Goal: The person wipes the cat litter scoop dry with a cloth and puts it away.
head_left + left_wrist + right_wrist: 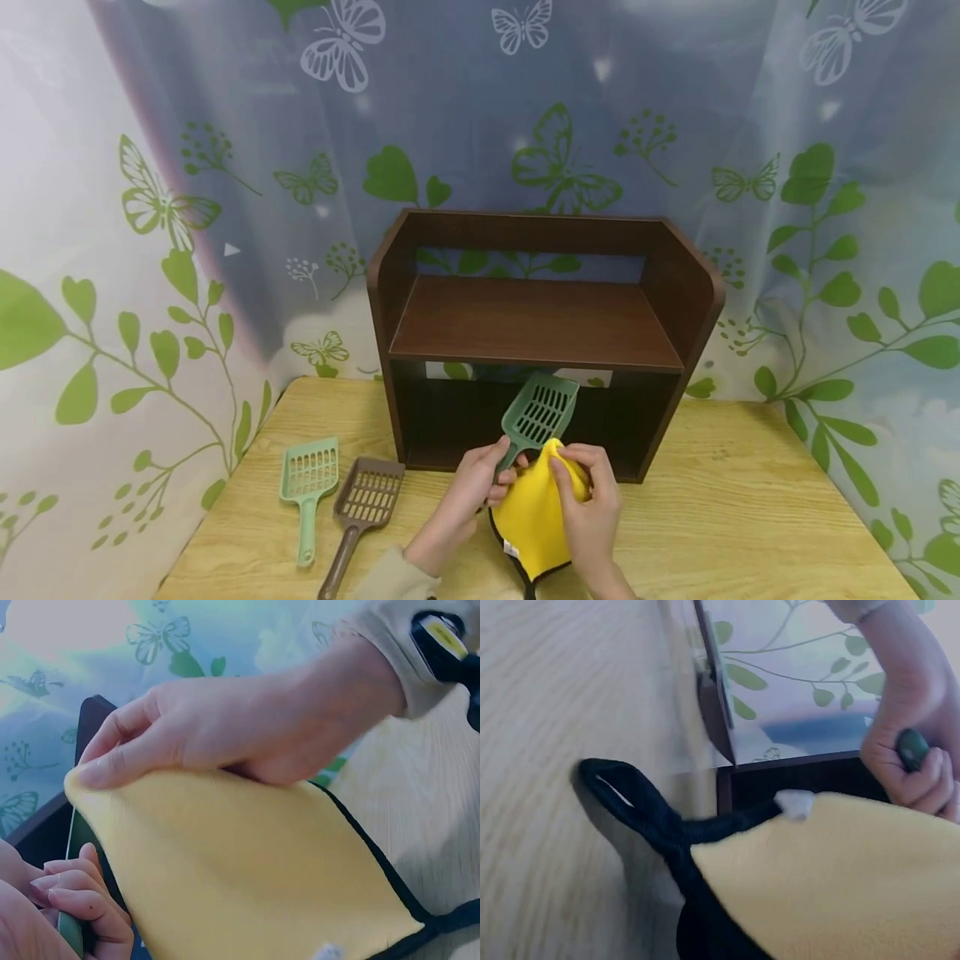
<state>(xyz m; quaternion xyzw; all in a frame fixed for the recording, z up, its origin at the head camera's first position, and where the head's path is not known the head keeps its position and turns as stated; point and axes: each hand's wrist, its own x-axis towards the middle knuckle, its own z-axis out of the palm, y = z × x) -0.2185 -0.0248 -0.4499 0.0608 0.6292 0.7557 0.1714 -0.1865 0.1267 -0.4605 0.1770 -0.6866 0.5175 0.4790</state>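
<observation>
My left hand (pixel 491 479) grips the handle of a dark green slotted scoop (pixel 540 411), whose head points up in front of the shelf's lower opening. My right hand (pixel 573 475) pinches the top corner of a yellow cloth (pixel 532 521) with black edging, holding it against the scoop's handle. In the left wrist view the right hand (pixel 225 735) pinches the cloth (pixel 247 870) from above, and the left hand's fingers (pixel 75 892) curl round the green handle (pixel 69 930). The right wrist view shows the cloth (pixel 840 885), its black hanging loop (pixel 630 799) and the left hand (pixel 915 765).
A dark brown wooden shelf (pixel 536 321) stands at the back of the wooden table (pixel 750 517). A light green scoop (pixel 309 483) and a brown scoop (pixel 363 504) lie side by side at the left. A butterfly-and-leaf curtain hangs behind and around the table.
</observation>
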